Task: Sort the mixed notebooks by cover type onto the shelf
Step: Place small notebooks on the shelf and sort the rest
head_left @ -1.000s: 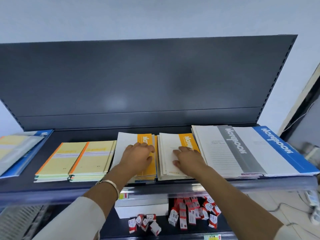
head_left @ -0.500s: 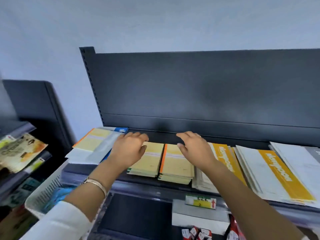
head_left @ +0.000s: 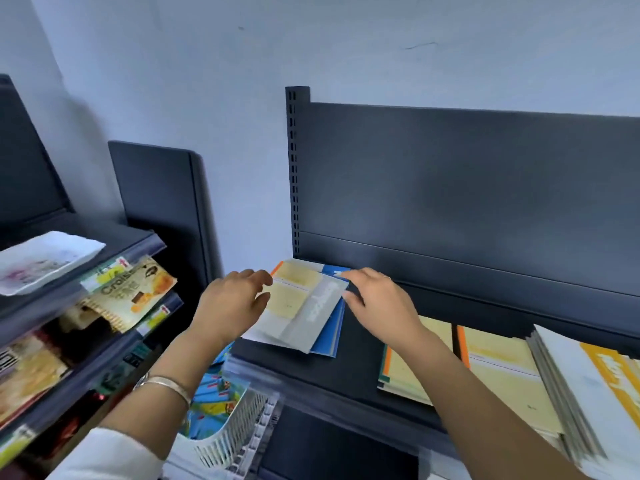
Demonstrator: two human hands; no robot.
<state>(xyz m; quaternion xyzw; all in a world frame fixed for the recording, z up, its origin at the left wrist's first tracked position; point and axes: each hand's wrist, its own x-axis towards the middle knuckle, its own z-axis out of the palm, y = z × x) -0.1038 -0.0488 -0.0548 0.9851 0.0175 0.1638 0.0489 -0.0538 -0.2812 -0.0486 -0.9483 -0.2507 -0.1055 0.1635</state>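
Far left: we note a side rack with a croissant packet leaning on its middle tier, blurred. Below the hands stands a white basket holding blue packets.

Left hand: bangle on the wrist, fingers loosely bent and slightly apart, tips at the left edge of the mixed pile. We cannot tell whether they touch it; nothing is pinched.

The mixed pile lies at the left end of the dark shelf, against the back panel. A grey-banded notebook lies on top and askew, a yellow notebook with an orange spine shows from under it, and a blue notebook sits at the bottom.

Right hand: fingers nearly straight and close together, over the pile's right rear corner, thumb tip at the grey-banded cover's right edge. We cannot tell whether it makes contact.

Further right, apart from the pile, lie two yellow stacks side by side, then an orange-banded stack at the frame edge.
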